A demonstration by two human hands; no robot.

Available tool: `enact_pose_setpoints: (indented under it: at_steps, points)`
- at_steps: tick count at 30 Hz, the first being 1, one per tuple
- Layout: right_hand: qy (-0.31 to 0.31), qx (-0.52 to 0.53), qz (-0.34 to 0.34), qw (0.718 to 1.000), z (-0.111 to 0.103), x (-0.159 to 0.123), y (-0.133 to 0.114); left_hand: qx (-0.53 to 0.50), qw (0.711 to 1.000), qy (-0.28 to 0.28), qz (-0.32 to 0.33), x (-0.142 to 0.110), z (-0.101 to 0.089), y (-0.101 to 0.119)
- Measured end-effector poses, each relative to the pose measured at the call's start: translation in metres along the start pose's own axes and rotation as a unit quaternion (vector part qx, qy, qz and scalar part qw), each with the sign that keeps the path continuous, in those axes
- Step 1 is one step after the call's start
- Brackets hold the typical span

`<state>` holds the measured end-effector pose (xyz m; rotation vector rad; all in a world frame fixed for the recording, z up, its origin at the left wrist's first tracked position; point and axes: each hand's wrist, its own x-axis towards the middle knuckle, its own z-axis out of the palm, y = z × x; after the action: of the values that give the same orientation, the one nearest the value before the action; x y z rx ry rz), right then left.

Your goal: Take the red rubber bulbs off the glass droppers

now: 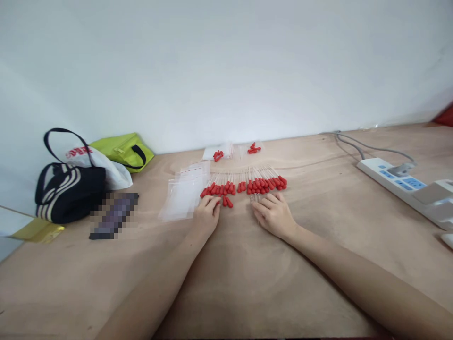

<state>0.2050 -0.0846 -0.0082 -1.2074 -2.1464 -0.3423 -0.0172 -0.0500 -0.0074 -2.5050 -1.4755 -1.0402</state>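
Observation:
A row of droppers with red rubber bulbs [260, 185] and thin clear stems lies across the table, bulbs towards me. My left hand [207, 215] is at the row's left end, fingers bent together, with a bit of red at the fingertips that looks like a rubber bulb. Two loose red bulbs [227, 202] rest just right of it. Under the curled fingers of my right hand [274, 215] are short clear tubes [255, 198], their near ends hidden. Flat clear zip bags [180, 193] are spread left of the row.
Behind the row, two bags hold red-bulbed pieces [218, 155] and more red pieces [254, 149]. A dark striped bag [71, 191], a lime-green bag [123, 148] and a blurred phone-like object [115, 215] are at left. A white power strip [399, 182] with a grey cable lies right.

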Motion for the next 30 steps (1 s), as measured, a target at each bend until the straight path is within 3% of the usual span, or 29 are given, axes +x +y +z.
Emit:
enact_pose_setpoints:
  at_steps: [5, 15, 21, 26, 30]
  points:
    - [-0.048, 0.009, 0.012, 0.999, -0.005, 0.003, -0.004, -0.022, 0.999, -0.036, 0.014, -0.005, -0.001, 0.009]
    - [-0.078, 0.017, 0.022, 0.997, -0.006, 0.003, -0.002, -0.007, 0.999, -0.031, 0.031, -0.001, -0.002, 0.011]
    - [-0.050, 0.031, 0.056, 0.997, -0.011, 0.000, 0.006, 0.051, 0.997, -0.041, 0.051, 0.027, 0.001, 0.033]
    - [-0.033, 0.048, 0.052, 0.997, -0.018, -0.006, 0.015, 0.130, 0.989, -0.071, 0.021, 0.057, 0.019, 0.046]
    - [-0.017, 0.060, 0.055, 0.997, -0.019, -0.007, 0.017, 0.131, 0.989, -0.062, 0.022, 0.064, 0.034, 0.046]
